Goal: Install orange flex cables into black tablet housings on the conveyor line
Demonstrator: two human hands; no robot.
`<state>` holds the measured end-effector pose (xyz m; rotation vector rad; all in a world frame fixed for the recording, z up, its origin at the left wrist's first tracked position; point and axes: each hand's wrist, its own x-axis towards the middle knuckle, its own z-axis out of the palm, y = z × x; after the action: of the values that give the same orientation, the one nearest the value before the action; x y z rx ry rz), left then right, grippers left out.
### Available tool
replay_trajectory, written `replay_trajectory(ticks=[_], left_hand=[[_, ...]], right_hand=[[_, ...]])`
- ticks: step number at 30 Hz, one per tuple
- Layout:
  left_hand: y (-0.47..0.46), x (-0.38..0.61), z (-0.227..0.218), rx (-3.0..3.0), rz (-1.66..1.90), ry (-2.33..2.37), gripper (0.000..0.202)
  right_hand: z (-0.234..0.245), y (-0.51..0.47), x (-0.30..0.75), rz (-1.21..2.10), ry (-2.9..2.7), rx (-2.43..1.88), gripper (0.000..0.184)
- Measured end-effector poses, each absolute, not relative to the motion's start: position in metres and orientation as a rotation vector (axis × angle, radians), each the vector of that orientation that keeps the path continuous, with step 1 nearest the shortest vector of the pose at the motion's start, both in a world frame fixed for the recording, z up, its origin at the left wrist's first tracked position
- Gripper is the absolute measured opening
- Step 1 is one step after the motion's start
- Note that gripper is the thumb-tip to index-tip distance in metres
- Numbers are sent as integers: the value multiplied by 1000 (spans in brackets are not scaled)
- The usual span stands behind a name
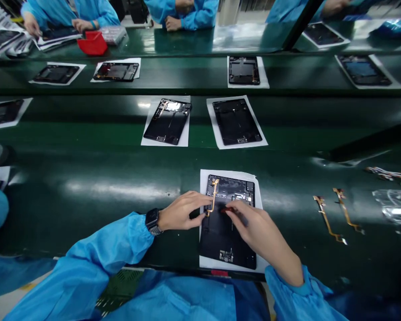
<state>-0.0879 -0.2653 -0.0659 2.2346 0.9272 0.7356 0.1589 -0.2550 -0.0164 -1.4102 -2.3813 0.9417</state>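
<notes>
A black tablet housing (pixel 227 240) with its inside exposed lies on a white sheet (pixel 260 263) in front of me. An orange flex cable (pixel 214 196) runs down the upper left of the housing. My left hand (pixel 183 210) is at the left edge, thumb and fingers apart, with the fingertips at the cable's lower part. Over the middle of the housing, my right hand (pixel 254 223) pinches a small dark reddish piece (pixel 226 209), mostly hidden by the fingers. Two more flex cables (pixel 327 219) lie on the green bench to the right.
Two opened tablets (pixel 169 122) (pixel 237 121) lie on sheets just beyond, and several more sit on the farther strip. Clear plastic trays (pixel 394 205) and a bundle of cables (pixel 392 174) are at the right. Co-workers in blue sleeves sit opposite, near a red bin (pixel 92 43).
</notes>
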Motion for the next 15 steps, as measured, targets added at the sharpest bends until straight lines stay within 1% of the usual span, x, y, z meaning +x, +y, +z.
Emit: replay_trajectory(ticks=[5, 11, 15], left_hand=[[-266, -89, -67, 2212, 740, 929, 50], [-266, -89, -68, 2263, 701, 935, 54], [-265, -89, -68, 2276, 690, 924, 53]], right_hand=[[-21, -262, 138, 733, -2644, -1364, 18], [-20, -263, 122, 515, -2845, -1301, 21], [-19, -264, 125, 490, -2872, -1272, 20]])
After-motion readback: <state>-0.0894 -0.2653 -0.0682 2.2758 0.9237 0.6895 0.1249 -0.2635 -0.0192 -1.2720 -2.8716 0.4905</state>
